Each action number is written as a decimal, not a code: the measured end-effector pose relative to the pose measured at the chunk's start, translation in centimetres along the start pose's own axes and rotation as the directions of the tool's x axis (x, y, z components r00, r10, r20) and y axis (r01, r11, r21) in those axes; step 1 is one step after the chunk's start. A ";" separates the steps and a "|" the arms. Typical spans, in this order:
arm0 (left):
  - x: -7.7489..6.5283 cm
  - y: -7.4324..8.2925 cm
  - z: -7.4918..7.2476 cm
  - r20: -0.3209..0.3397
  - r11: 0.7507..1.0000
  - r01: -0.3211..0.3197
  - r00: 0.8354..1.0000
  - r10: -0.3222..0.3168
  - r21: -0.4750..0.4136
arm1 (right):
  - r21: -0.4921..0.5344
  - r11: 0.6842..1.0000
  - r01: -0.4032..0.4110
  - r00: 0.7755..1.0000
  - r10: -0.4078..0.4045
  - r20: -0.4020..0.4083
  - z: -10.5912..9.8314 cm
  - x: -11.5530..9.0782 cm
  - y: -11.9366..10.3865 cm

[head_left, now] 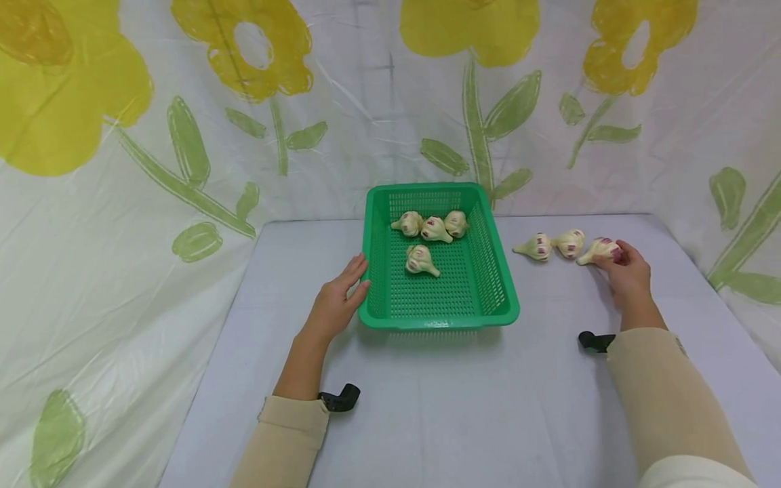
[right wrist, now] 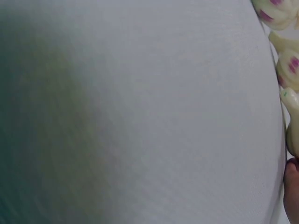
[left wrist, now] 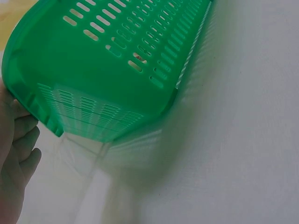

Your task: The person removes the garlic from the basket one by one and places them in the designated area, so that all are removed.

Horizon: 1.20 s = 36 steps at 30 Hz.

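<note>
A green plastic basket point(head_left: 439, 322) stands on the table with several garlic bulbs point(head_left: 421, 259) inside it. My left hand point(head_left: 335, 299) rests against the basket's left rim, fingers extended; in the left wrist view its fingers point(left wrist: 25, 140) lie along the rim's outer side. To the right of the basket, my right hand point(head_left: 632, 276) grips a purple-streaked garlic bulb point(head_left: 601, 249) between thumb and fingers. Two more bulbs lie beside it, one in the middle point(head_left: 570, 243) and one nearer the basket point(head_left: 537, 247). Only a sliver of the right hand point(right wrist: 292, 189) shows in the right wrist view.
A white cloth covers the table point(head_left: 464, 407). Behind it hangs a pale curtain point(head_left: 354, 149) printed with yellow flowers. The basket stands close to the table's back edge.
</note>
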State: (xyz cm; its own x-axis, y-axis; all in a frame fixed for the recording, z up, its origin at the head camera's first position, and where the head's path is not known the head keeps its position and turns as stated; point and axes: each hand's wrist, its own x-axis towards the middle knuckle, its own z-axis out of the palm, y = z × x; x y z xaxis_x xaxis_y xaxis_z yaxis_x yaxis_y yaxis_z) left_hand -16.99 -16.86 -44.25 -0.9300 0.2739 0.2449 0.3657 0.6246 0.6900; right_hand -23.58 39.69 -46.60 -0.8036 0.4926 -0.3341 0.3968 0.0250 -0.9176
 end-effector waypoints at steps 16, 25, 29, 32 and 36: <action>0.1 0.1 -0.1 -0.004 1.000 -0.006 1.000 0.006 -0.001 | -0.034 0.999 0.001 1.000 -0.001 0.006 -0.1 0.2 0.0; 0.1 0.0 -0.1 0.005 1.000 0.003 1.000 -0.003 0.000 | -0.066 0.998 -0.001 1.000 0.001 0.009 -0.1 0.2 -0.1; 0.0 0.0 -0.1 0.007 1.000 0.002 1.000 -0.002 0.001 | -0.072 0.997 0.008 1.000 -0.007 0.011 -0.1 0.1 0.0; 0.0 0.0 -0.1 0.009 1.000 0.004 1.000 -0.004 0.000 | -0.074 0.997 0.008 1.000 -0.007 0.012 -0.1 0.1 0.1; 0.0 0.1 -0.1 0.009 1.000 0.006 1.000 -0.006 0.004 | -0.064 0.998 -0.013 1.000 0.015 0.025 -0.2 0.1 0.0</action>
State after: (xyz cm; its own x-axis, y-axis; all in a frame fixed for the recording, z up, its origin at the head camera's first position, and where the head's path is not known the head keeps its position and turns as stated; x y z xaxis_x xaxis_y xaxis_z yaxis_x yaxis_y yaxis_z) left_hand -16.92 -16.87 -44.13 -0.9320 0.2764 0.2343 0.3598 0.6291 0.6890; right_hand -23.58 39.91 -46.63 -0.8084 0.4710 -0.3531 0.4349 0.0737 -0.8974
